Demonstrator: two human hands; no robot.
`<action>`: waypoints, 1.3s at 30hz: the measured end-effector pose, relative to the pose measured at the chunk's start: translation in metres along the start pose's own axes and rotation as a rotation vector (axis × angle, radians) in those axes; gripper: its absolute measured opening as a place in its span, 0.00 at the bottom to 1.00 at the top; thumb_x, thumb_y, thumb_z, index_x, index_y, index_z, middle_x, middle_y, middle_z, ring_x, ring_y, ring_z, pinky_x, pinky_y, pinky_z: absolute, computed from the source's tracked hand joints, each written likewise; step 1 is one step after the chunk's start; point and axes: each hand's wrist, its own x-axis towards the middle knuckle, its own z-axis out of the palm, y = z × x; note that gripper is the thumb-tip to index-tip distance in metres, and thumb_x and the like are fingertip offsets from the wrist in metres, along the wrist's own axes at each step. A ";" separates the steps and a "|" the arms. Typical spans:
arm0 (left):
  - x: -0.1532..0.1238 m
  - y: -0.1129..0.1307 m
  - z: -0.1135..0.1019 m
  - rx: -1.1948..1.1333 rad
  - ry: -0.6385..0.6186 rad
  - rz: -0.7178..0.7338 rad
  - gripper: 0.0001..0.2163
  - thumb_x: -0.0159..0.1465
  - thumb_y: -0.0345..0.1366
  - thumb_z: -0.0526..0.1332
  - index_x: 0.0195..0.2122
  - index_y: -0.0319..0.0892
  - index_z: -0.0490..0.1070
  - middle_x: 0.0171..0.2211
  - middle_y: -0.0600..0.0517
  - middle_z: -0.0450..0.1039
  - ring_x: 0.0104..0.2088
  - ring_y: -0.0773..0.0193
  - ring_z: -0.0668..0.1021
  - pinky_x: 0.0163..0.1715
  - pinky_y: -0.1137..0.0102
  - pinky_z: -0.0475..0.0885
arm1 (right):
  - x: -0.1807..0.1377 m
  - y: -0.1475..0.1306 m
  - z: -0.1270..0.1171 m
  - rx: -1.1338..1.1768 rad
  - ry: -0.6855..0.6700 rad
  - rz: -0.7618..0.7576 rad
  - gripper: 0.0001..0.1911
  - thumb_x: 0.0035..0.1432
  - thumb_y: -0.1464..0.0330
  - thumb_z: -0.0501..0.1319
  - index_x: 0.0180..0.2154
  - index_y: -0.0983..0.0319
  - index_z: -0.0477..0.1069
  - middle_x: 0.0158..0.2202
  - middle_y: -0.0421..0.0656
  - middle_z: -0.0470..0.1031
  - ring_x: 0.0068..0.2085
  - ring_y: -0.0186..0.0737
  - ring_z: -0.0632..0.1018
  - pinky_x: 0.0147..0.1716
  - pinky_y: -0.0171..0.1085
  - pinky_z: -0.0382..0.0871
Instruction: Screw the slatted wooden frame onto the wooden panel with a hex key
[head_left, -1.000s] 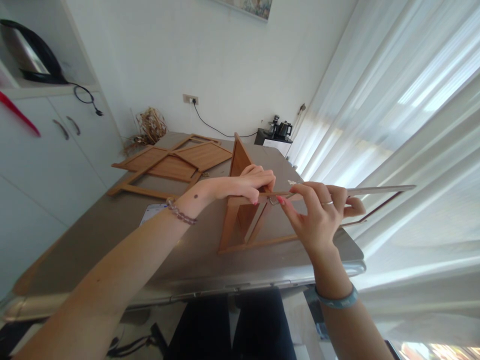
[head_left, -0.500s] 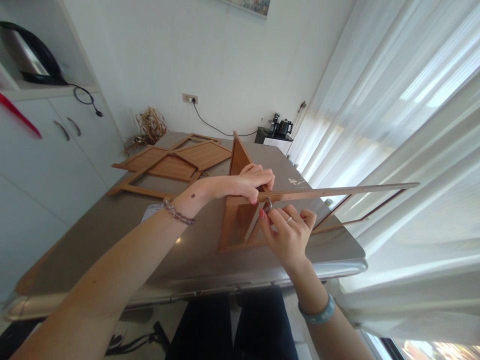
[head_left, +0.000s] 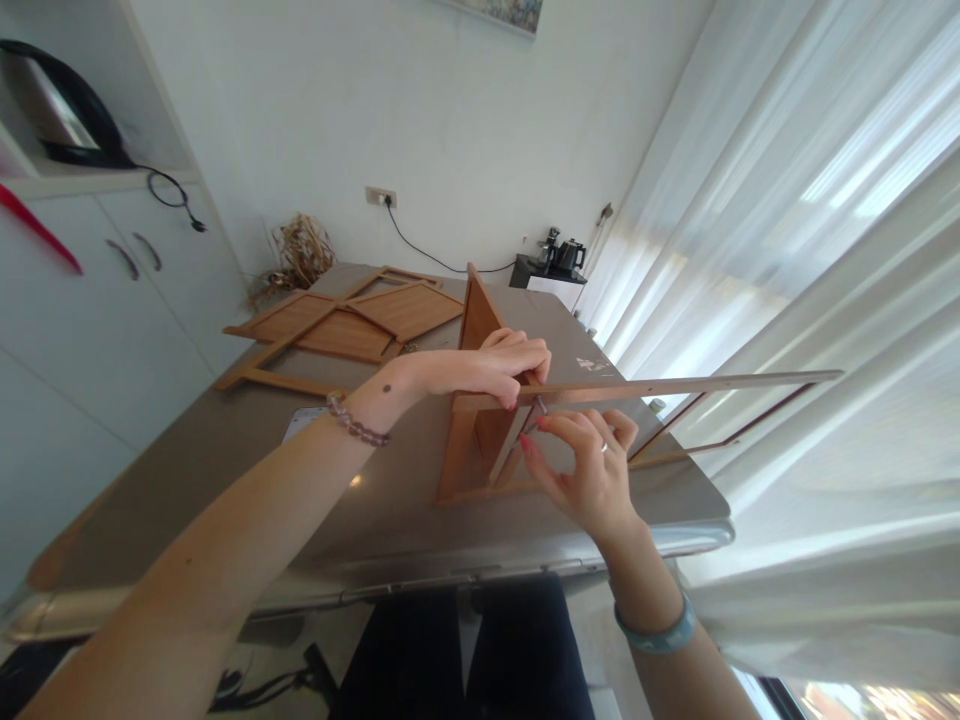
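Note:
My left hand (head_left: 511,366) is wrapped over the corner where an upright wooden panel (head_left: 478,308) meets a long wooden side frame (head_left: 697,384). Just below that frame's rail, my right hand (head_left: 589,465) pinches a small bent metal hex key (head_left: 541,405) between thumb and index finger. The key's upper end is close under the rail; whether it sits in a screw head cannot be made out. The partly joined wooden piece stands on the table, its lower parts partly hidden behind my hands.
Several flat wooden panels and frames (head_left: 360,335) lie at the table's far left. A phone (head_left: 301,422) lies beside my left forearm. Dried plant matter (head_left: 300,250) stands at the back. A curtain (head_left: 810,300) hangs along the right side, near the long frame.
My right hand has shifted slightly right and loosened from a fist-like grip to a fingertip pinch on the hex key, which has turned. My left hand stays in place.

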 end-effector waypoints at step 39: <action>-0.002 0.004 -0.006 -0.036 -0.072 -0.048 0.09 0.54 0.35 0.57 0.36 0.45 0.57 0.38 0.54 0.60 0.45 0.57 0.62 0.54 0.61 0.53 | 0.044 0.039 -0.024 -0.125 -0.114 -0.215 0.18 0.63 0.58 0.62 0.50 0.61 0.69 0.39 0.45 0.76 0.38 0.42 0.72 0.39 0.41 0.61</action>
